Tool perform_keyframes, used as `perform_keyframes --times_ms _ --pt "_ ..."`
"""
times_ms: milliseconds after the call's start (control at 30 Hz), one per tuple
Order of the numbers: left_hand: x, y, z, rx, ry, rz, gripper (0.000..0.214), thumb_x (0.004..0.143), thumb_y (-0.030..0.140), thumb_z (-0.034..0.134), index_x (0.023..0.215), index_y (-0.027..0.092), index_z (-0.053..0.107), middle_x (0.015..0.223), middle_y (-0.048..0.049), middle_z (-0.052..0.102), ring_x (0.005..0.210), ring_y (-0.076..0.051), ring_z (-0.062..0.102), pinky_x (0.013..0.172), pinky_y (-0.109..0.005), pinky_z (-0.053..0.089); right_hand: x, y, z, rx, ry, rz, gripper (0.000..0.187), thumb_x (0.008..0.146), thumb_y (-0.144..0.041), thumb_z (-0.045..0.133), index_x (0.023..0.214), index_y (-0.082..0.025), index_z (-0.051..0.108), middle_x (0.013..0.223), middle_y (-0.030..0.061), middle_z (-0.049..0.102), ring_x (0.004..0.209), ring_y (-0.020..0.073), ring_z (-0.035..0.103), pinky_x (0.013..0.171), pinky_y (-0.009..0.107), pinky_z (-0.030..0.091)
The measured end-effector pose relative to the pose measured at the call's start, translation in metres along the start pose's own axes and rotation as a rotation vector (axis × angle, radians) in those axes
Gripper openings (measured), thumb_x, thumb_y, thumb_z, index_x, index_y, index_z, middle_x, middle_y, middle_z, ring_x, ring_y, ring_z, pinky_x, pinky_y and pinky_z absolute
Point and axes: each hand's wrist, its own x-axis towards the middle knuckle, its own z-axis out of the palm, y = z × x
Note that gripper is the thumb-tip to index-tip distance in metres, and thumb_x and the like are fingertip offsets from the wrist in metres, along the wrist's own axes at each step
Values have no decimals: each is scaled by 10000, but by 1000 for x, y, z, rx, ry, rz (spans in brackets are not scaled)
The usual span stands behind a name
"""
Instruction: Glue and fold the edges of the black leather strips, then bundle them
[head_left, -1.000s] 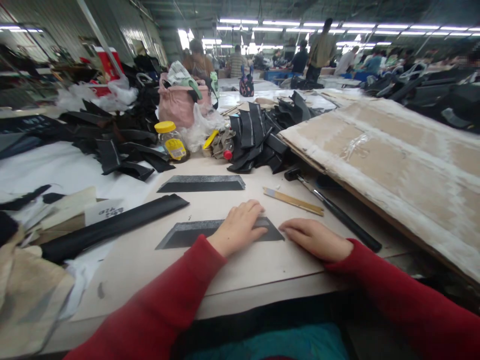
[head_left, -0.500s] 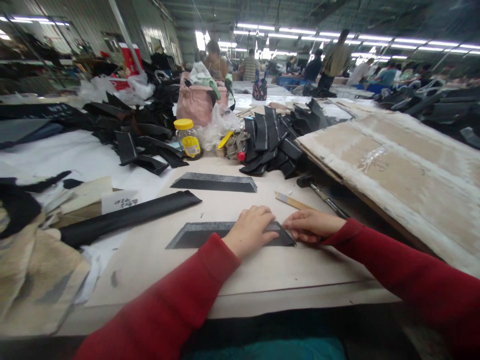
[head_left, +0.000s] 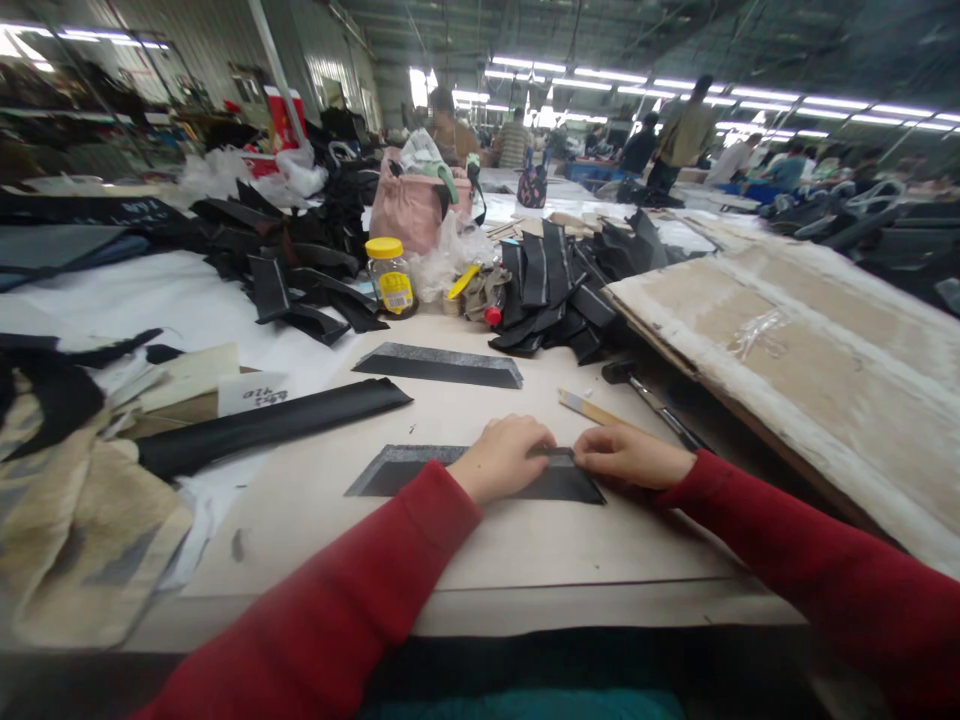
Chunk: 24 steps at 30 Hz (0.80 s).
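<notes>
Left of frame: black roll (head_left: 277, 425) lies slantwise on the pale board (head_left: 540, 555), apart from the hands. Centre: far strip (head_left: 439, 366) flat, untouched; below it, at lower centre, near strip (head_left: 405, 476), the piece in hand, lying on the board. Left hand (head_left: 504, 460) rests across it; fingers, flatter half a second ago, now curl at the grey upper edge; whether they grip or only press, cannot tell. Right of that, right hand (head_left: 634, 455) has moved from the slanted end tip to the upper edge, thumb and forefinger pinched on it. Yellowish flat stick (head_left: 589, 406) lies just beyond. Judgement: handling now centres on the upper edge near its right end, both hands working close together
</notes>
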Motion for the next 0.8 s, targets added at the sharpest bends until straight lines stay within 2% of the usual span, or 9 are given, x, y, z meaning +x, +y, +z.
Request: perform_keyframes --times_ms 100,267,333,433,600,800 --pt "2 -1 0 -7 -12 8 183 775 190 525 931 217 617 934 -12 606 917 -176 526 827 -296 407 -3 3 -5 -80 -1 -51 303 713 -440 543 793 -149 556 591 -34 459 497 83 383 456 220 303" --pt "1 0 3 -7 15 7 191 778 196 518 938 226 618 941 -8 607 922 -175 527 836 -301 408 4 -3 -10 -282 12 -180 155 740 -238 517 842 -155 600 724 19 572 662 136 499 618 271 396" --pt "1 1 3 -7 21 2 193 778 193 517 941 224 614 945 -8 604 921 -174 526 832 -299 413 7 -5 -10 -353 2 -214 142 743 -186 499 835 -157 603 738 29 589 684 149 513 637 285 407" --pt "1 2 3 4 13 -2 190 782 189 512 941 225 609 956 -7 598 928 -174 519 837 -300 415 8 -5 -7 -419 33 -275 138 744 -148 493 828 -160 602 761 35 604 702 155 527 653 291 419" --pt "0 1 3 24 27 23 175 794 187 506 931 231 607 957 -5 588 935 -172 507 843 -297 412 -2 -1 1 -510 171 -407 144 767 -121 487 854 -157 596 816 49 594 777 165 534 713 301 430" --pt "-1 2 4 72 29 74 172 807 174 492 913 228 617 931 0 589 915 -170 506 828 -293 408 -7 1 7 -699 199 -511 171 825 -94 423 835 -148 585 823 59 550 769 157 516 695 290 431"
